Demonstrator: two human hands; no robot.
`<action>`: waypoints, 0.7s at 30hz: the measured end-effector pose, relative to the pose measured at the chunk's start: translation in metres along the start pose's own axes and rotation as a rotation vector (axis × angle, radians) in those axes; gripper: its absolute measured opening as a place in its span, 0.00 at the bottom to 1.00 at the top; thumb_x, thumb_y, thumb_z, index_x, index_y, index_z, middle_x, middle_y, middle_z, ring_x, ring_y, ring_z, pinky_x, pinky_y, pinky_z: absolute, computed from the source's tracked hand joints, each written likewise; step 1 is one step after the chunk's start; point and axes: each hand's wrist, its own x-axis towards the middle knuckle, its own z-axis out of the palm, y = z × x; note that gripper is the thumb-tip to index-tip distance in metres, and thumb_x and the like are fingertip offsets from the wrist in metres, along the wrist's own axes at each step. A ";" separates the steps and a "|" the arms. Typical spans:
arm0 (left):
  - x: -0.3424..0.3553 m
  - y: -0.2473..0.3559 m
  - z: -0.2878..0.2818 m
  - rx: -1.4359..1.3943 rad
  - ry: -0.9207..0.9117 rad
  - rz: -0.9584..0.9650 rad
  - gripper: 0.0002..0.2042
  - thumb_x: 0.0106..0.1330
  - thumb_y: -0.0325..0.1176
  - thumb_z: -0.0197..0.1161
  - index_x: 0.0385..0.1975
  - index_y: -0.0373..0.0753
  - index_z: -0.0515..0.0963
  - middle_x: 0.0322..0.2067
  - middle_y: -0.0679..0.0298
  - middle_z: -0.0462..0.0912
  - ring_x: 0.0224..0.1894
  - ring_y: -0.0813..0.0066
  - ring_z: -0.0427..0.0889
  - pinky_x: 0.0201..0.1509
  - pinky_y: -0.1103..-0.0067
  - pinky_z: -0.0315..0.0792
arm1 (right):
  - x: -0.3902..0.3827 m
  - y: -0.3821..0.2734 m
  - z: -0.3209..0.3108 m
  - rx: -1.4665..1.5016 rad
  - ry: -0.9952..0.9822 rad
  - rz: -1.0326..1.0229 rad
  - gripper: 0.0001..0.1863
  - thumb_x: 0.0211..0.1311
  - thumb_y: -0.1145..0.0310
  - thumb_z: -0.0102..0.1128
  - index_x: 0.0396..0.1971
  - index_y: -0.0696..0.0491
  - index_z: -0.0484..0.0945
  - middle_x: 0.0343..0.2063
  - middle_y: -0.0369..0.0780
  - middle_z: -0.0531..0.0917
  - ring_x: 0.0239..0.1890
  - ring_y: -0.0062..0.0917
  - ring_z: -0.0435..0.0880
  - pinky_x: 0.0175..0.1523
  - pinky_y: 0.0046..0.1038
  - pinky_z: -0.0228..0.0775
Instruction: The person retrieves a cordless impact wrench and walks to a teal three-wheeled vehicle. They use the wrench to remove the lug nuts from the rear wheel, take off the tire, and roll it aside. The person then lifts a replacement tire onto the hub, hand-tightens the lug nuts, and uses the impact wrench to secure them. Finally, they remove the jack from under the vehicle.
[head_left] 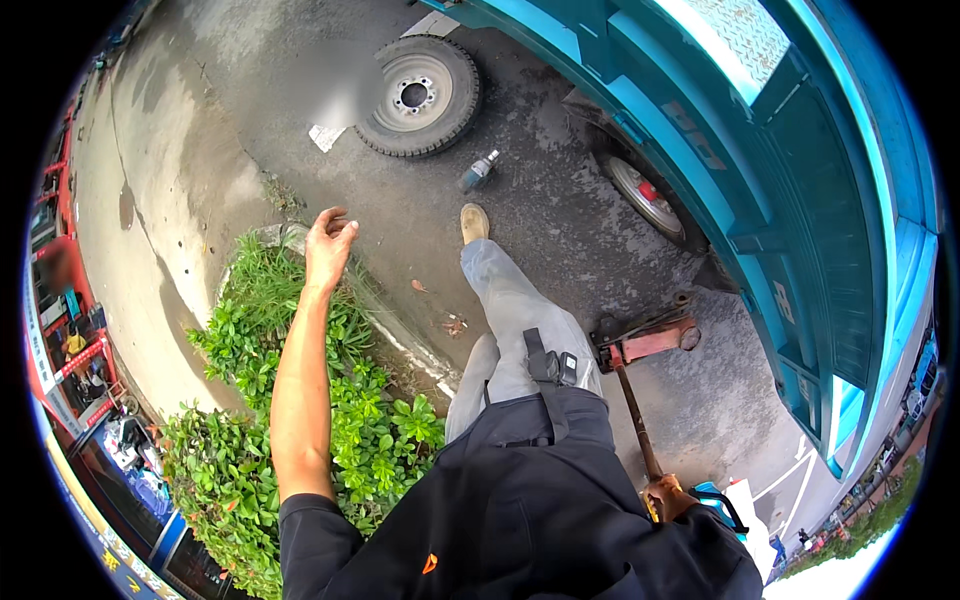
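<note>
My right hand (668,494) is wrapped round the upper end of a long rusty jack handle (638,420), low in the view at my right side. That handle runs down to a red floor jack (655,346) on the ground beside the truck. Something yellow shows at the edge of the right hand, too small to make out. My left hand (331,243) hangs in the air over the edge of the green bushes (390,450), its fingers loosely bent, the thumb apart and nothing in it.
A removed truck wheel (462,95) lies flat ahead, near a small dark-blue tool with a silver end (478,170). The blue truck body (740,200) arches over the right, above a mounted wheel (645,197). A stone kerb (405,345) borders the bushes.
</note>
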 end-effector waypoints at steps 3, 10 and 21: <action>0.067 -0.016 0.052 0.107 -0.194 -0.040 0.21 0.65 0.30 0.69 0.58 0.34 0.78 0.40 0.59 0.87 0.42 0.72 0.86 0.50 0.75 0.80 | -0.025 -0.033 0.032 -0.004 0.026 0.000 0.09 0.64 0.73 0.65 0.24 0.57 0.77 0.19 0.42 0.79 0.17 0.30 0.80 0.22 0.37 0.79; 0.185 -0.171 0.216 0.437 -0.475 0.102 0.35 0.56 0.34 0.72 0.65 0.33 0.69 0.54 0.47 0.80 0.57 0.48 0.81 0.61 0.62 0.76 | -0.088 -0.123 0.114 0.042 -0.100 0.110 0.07 0.66 0.72 0.63 0.28 0.57 0.78 0.19 0.42 0.80 0.17 0.29 0.81 0.21 0.36 0.78; 0.348 -0.269 0.382 0.682 -0.745 0.181 0.48 0.56 0.33 0.73 0.77 0.41 0.54 0.60 0.44 0.73 0.58 0.40 0.80 0.58 0.58 0.79 | -0.208 -0.271 0.211 0.047 0.014 0.137 0.09 0.62 0.71 0.65 0.25 0.60 0.80 0.18 0.43 0.83 0.17 0.32 0.84 0.20 0.36 0.80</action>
